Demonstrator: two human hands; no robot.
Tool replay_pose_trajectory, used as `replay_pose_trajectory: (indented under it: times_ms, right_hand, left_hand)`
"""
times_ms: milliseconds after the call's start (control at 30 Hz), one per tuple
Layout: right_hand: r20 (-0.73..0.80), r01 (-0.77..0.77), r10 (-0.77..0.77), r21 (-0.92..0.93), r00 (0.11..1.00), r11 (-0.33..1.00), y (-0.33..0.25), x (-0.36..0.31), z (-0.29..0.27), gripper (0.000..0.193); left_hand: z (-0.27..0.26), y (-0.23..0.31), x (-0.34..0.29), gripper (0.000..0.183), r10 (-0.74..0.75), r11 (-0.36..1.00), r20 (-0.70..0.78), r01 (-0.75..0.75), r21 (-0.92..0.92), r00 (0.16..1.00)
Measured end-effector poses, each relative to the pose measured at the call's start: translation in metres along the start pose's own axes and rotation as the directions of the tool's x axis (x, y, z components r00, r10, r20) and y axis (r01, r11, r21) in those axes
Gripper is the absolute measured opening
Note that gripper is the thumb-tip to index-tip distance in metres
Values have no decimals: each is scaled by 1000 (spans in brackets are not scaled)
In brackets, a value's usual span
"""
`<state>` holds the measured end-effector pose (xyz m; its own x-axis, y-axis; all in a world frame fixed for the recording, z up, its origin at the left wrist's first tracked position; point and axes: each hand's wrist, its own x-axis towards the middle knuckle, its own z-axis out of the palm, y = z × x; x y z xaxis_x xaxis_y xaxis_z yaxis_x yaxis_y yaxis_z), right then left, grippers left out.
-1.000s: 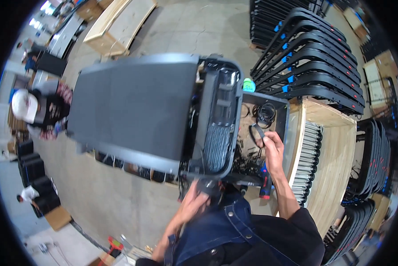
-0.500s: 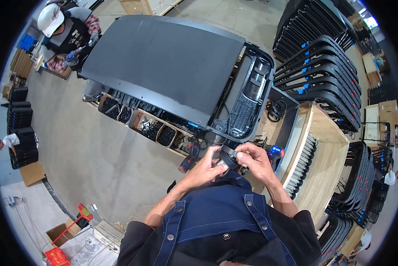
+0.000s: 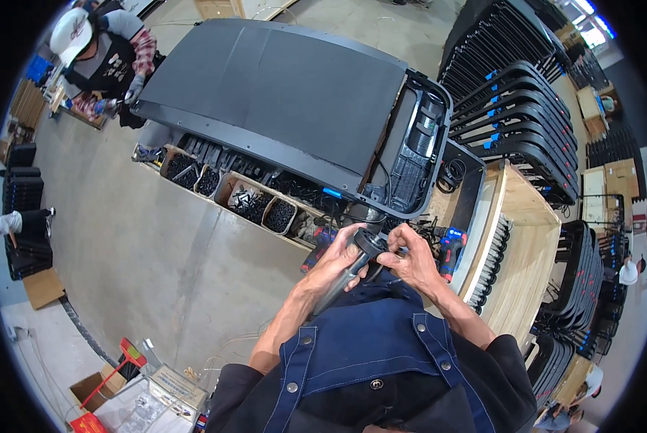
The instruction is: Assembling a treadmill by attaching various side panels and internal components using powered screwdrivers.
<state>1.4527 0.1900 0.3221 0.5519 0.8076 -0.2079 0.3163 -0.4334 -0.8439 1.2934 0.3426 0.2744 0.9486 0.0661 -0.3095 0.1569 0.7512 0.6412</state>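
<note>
My left hand (image 3: pixel 336 263) is wrapped round a grey metal tube (image 3: pixel 331 292) that slants up from close to my apron. At the tube's upper end is a round black collar (image 3: pixel 369 242), with a thin rod or pin showing at its middle. Close against the collar's right side is my right hand (image 3: pixel 415 261), thumb and fingertips drawn together. Whatever lies between those fingertips is too small to make out. Just beyond my hands is the corner of a large, dark, flat-topped machine base (image 3: pixel 280 94), like a treadmill deck, with a loose black cable (image 3: pixel 388 177).
Boxes of small black hardware (image 3: pixel 279 215) line the bench's near side. One power drill (image 3: pixel 451 252) is right of my hands; another (image 3: pixel 316 251) is left. A wooden crate (image 3: pixel 515 252) and stacked black frames (image 3: pixel 525 130) stand right. A co-worker (image 3: pixel 107 65) holds a tool far left.
My hands have tilted the piece, so the tube and the collar's face now show. My right fingers have moved from the collar's top to its right side. The co-worker's arms have shifted.
</note>
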Motion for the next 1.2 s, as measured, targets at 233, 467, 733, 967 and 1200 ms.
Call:
replay_pose_trajectory:
  times_ms: [233, 467, 733, 967, 1200]
  right_hand:
    - [6, -17, 18, -214, 1000, 977, -13, 26, -41, 63]
    - [-38, 155, -153, 88, 988, 984, 10, 133, -105, 75]
    - [-532, 10, 272, 467, 802, 884, 103, 325, -200, 65]
    - [-539, -196, 327, 287, 776, 938, 140, 421, -278, 84]
    - [-291, -183, 247, 231, 924, 956, 119, 476, -285, 72]
  left_hand:
    - [22, 27, 51, 52, -2, 983, -181, 35, 181, 984]
    - [42, 112, 193, 53, 331, 478, 39, -202, 855, 943]
    - [89, 197, 362, 23, 673, -199, 322, -256, 946, 666]
    - [-47, 243, 474, 28, 456, -531, 251, 35, 847, 854]
    - [-33, 279, 462, 19, 305, -636, 325, -63, 769, 895]
